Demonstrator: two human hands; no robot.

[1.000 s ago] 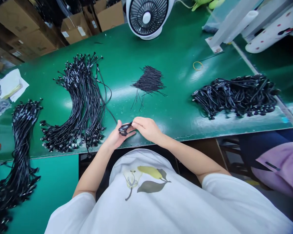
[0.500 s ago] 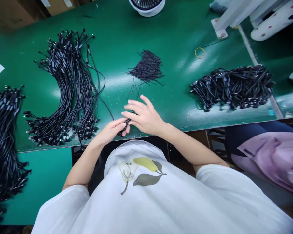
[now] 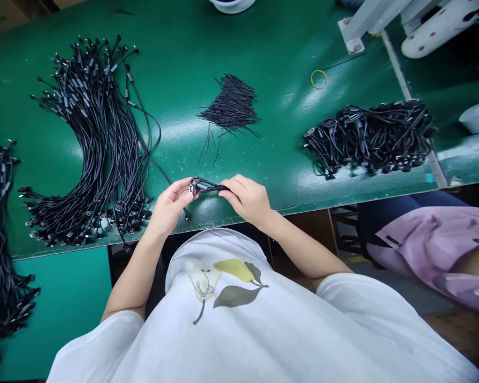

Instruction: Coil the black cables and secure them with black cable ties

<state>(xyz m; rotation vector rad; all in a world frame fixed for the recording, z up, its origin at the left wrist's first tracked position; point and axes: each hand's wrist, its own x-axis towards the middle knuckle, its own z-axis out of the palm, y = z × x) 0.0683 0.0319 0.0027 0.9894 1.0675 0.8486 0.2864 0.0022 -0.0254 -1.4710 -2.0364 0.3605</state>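
Observation:
Between my two hands, close to the table's front edge, is a folded black cable (image 3: 207,185) with a metal plug at its left end. My left hand (image 3: 172,205) pinches the plug end between thumb and fingers. The other end of the fold is gripped by my right hand (image 3: 247,198), fingers closed round it. Another cable's end lies on the table just below my left hand. Beyond my hands is a heap of short black ties (image 3: 232,103), a few of them strayed toward me. A large bundle of straight black cables (image 3: 104,143) spreads out to the left.
Folded cables (image 3: 371,138) are piled at the right. More long cables (image 3: 0,239) hang over the left edge. A yellow rubber band (image 3: 319,79) lies near a white metal bracket (image 3: 353,37). A person in pink (image 3: 419,239) sits at the right.
My right hand has gone from spread fingers to a closed grip on the cable. The folded cable has been raised and turned level between my hands. The view has shifted slightly.

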